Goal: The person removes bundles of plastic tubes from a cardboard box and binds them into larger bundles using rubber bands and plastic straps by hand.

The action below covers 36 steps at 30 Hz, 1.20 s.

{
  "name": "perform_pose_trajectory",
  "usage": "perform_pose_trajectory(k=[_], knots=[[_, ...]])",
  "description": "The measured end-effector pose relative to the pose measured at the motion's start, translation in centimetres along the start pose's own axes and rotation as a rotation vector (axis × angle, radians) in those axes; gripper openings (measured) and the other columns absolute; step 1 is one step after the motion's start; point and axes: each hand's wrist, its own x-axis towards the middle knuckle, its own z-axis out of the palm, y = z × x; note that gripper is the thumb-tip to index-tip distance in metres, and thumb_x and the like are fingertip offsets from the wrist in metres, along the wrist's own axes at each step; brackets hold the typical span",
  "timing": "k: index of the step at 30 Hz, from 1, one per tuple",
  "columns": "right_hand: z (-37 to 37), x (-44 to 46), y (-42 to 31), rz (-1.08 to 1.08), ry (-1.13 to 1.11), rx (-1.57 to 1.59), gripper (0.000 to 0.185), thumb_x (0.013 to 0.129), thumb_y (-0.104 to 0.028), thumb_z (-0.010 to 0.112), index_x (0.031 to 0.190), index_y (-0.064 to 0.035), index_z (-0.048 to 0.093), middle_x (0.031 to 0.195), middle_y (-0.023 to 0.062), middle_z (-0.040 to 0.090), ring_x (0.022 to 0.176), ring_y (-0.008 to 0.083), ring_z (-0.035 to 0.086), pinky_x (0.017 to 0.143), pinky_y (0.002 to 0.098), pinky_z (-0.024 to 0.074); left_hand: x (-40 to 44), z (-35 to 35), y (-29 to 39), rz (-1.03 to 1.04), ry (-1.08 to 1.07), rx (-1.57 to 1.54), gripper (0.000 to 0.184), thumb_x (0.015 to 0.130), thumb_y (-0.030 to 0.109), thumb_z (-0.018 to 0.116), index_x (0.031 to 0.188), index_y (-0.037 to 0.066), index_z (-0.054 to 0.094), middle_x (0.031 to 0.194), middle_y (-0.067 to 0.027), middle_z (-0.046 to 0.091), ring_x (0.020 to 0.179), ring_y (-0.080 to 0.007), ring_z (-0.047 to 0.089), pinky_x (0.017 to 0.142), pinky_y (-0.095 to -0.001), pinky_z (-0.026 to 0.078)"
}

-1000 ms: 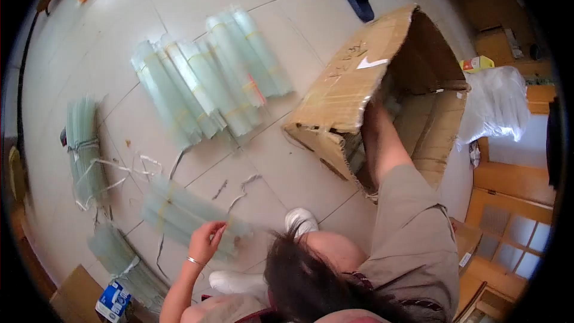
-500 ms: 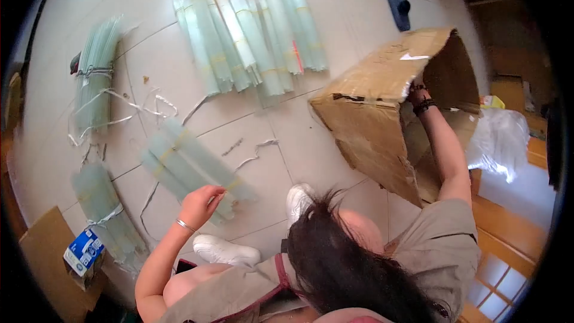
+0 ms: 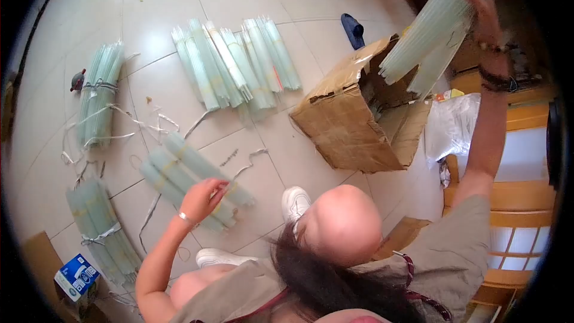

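Observation:
High at the right, my right hand [image 3: 481, 15] grips a bundle of pale green translucent tubes [image 3: 436, 24], held slanted above the open cardboard box [image 3: 353, 119]. My left hand [image 3: 204, 198], a bracelet at its wrist, has its fingers bent together over loose banded tube bundles [image 3: 179, 164] on the floor; what its fingertips hold, if anything, is too small to make out. A row of similar bundles [image 3: 230, 69] lies on the tiles further forward. Two tied bundles, one upper [image 3: 98, 96] and one lower [image 3: 101, 227], lie at the left.
A dark slipper [image 3: 353, 31] lies behind the box. Beside the box is a clear plastic bag [image 3: 452, 125]. White string [image 3: 119, 110] trails over the floor. A blue and white packet [image 3: 76, 276] sits at the lower left by a piece of cardboard [image 3: 45, 263].
My right hand has come out of the cardboard box and risen to the upper right with a tube bundle in it. The left hand stays low over the loose bundles. The view has shifted.

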Motion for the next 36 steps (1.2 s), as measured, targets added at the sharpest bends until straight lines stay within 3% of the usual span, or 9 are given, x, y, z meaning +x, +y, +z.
perform_pose_trajectory(k=[5, 6, 8, 9, 13, 17, 21, 28, 36], knots=[[9.0, 4.2, -23.4, -0.177, -0.06, 0.423, 0.037, 0.088, -0.028, 0.07, 0.113, -0.0031, 0.062, 0.113, 0.011, 0.067, 0.105, 0.0233, 0.063, 0.092, 0.038, 0.0518, 5.7, -4.5, 6.2, 0.226, 0.224, -0.318, 0.06, 0.081, 0.019, 0.079, 0.133, 0.006, 0.053, 0.123, -0.0087, 0.06, 0.106, -0.0178, 0.061, 0.088, -0.03, 0.052], [11.5, 5.3, -24.1, -0.519, -0.094, 0.223, 0.03, 0.09, -0.027, 0.067, 0.109, -0.0038, 0.066, 0.114, 0.0113, 0.067, 0.106, 0.0229, 0.063, 0.094, 0.0384, 0.0513, 6.3, -5.7, 8.5, 0.328, 0.263, -0.423, 0.077, 0.075, 0.023, 0.084, 0.139, 0.006, 0.044, 0.13, -0.0112, 0.057, 0.114, -0.0215, 0.058, 0.095, -0.0356, 0.048], [17.1, 7.2, -26.6, -0.222, -0.281, 0.575, 0.025, 0.092, -0.022, 0.062, 0.108, -0.0047, 0.07, 0.118, 0.0106, 0.067, 0.11, 0.0232, 0.062, 0.098, 0.0391, 0.05, 6.9, -7.0, 11.9, 0.504, 0.339, -0.609, 0.1, 0.067, 0.028, 0.089, 0.147, 0.006, 0.033, 0.138, -0.0138, 0.051, 0.124, -0.0255, 0.051, 0.106, -0.0407, 0.041], [21.1, 7.0, -27.4, -0.367, -0.364, 0.604, 0.025, 0.093, -0.018, 0.061, 0.112, -0.0044, 0.069, 0.119, 0.0104, 0.066, 0.11, 0.0237, 0.062, 0.097, 0.0387, 0.0501, 6.7, -7.1, 12.5, 0.583, 0.381, -0.692, 0.106, 0.065, 0.029, 0.091, 0.148, 0.005, 0.03, 0.14, -0.0139, 0.049, 0.128, -0.0259, 0.048, 0.108, -0.0402, 0.038], [34.8, 3.2, -29.7, -0.339, -0.674, 0.834, 0.044, 0.085, -0.023, 0.069, 0.121, 0.0004, 0.063, 0.112, 0.0082, 0.068, 0.098, 0.0182, 0.064, 0.092, 0.0359, 0.0495, 3.2, -5.0, 9.2, 0.099, 0.078, -0.702, 0.091, 0.067, 0.032, 0.089, 0.14, 0.006, 0.041, 0.134, -0.0112, 0.053, 0.123, -0.0219, 0.049, 0.104, -0.0369, 0.04], [41.8, -5.0, -34.9, -0.638, -0.519, 0.988, 0.109, 0.063, -0.021, 0.088, 0.15, -0.0027, 0.025, 0.147, 0.0137, 0.041, 0.131, 0.0209, 0.041, 0.11, 0.0367, 0.0334, 2.0, 1.4, 2.2, 0.072, 0.175, -0.547, 0.072, 0.071, 0.038, 0.086, 0.128, 0.006, 0.055, 0.125, -0.0087, 0.06, 0.113, -0.0193, 0.056, 0.098, -0.037, 0.045], [44.5, -10.1, -33.0, -0.5, -0.627, 1.167, 0.104, 0.064, -0.022, 0.089, 0.146, 0.0018, 0.029, 0.148, 0.0184, 0.038, 0.136, 0.0238, 0.038, 0.11, 0.037, 0.0321, 3.2, 7.4, -5.6, 0.092, 0.294, -0.951, 0.07, 0.077, 0.029, 0.082, 0.134, 0.006, 0.048, 0.129, -0.0116, 0.057, 0.121, -0.0215, 0.052, 0.105, -0.0363, 0.041], [45.1, -12.2, -31.7, -0.688, -0.541, 1.193, 0.092, 0.066, -0.015, 0.086, 0.141, 0.001, 0.036, 0.139, 0.0214, 0.048, 0.128, 0.0292, 0.051, 0.105, 0.0391, 0.0392, 2.7, 3.5, -1.5, 0.094, 0.283, -0.773, 0.065, 0.093, 0.036, 0.061, 0.145, 0.007, 0.037, 0.145, -0.0129, 0.045, 0.133, -0.0208, 0.043, 0.11, -0.0378, 0.036], [46.5, -13.0, -29.8, -0.683, -0.509, 1.207, 0.092, 0.065, -0.017, 0.088, 0.14, 0.0003, 0.038, 0.139, 0.0205, 0.049, 0.105, 0.0193, 0.056, 0.086, 0.0321, 0.0466, 2.8, 5.2, -3.4, 0.127, 0.384, -0.503, 0.078, 0.082, 0.013, 0.072, 0.149, 0.014, 0.034, 0.149, -0.0139, 0.041, 0.135, -0.0285, 0.042, 0.111, -0.0373, 0.035]])
